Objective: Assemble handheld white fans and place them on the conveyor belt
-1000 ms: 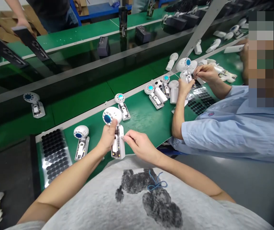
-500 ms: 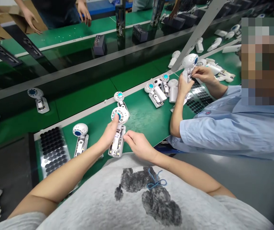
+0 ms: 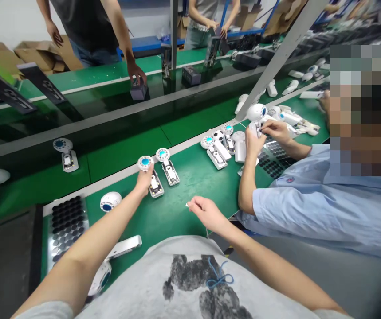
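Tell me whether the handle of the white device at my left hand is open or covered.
Open: the handle shows no cover on its upper face, leaving a white inner block exposed.

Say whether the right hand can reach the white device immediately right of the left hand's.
Probably yes: only green tabletop shows between the right hand and that white device, though that hand pinches a small white piece.
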The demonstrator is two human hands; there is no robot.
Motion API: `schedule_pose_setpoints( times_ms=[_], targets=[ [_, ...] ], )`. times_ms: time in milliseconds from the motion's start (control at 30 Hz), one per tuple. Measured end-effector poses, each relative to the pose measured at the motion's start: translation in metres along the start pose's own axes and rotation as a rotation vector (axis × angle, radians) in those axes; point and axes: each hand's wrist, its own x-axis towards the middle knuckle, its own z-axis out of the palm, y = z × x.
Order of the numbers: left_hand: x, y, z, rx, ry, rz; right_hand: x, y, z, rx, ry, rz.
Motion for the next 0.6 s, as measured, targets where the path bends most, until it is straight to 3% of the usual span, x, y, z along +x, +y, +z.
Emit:
schedule_pose_setpoints(
  times_ms=[267, 367, 433, 467, 533, 600],
  targets=[
    [0.012, 0.011, 0.122, 0.202, -0.112, 0.079, 0.01, 0.02, 0.015, 0.106, 0.051, 0.07],
    [0.015, 0.022, 0.15, 0.275, -0.11, 0.095, 0.009, 0.024, 0.011, 0.127, 0.059, 0.095],
    [0.023, 0.031, 0.146, 0.297, -0.081, 0.12, 0.009, 0.026, 0.006, 0.137, 0.074, 0.096],
    [0.032, 0.037, 0.135, 0.298, -0.053, 0.143, 0.009, 0.028, 0.003, 0.137, 0.09, 0.098],
    [0.056, 0.053, 0.094, 0.291, 0.049, 0.198, 0.01, 0.034, -0.003, 0.141, 0.125, 0.119],
    [0.083, 0.07, 0.032, 0.283, 0.22, 0.222, 0.015, 0.041, -0.008, 0.159, 0.132, 0.162]
  ],
)
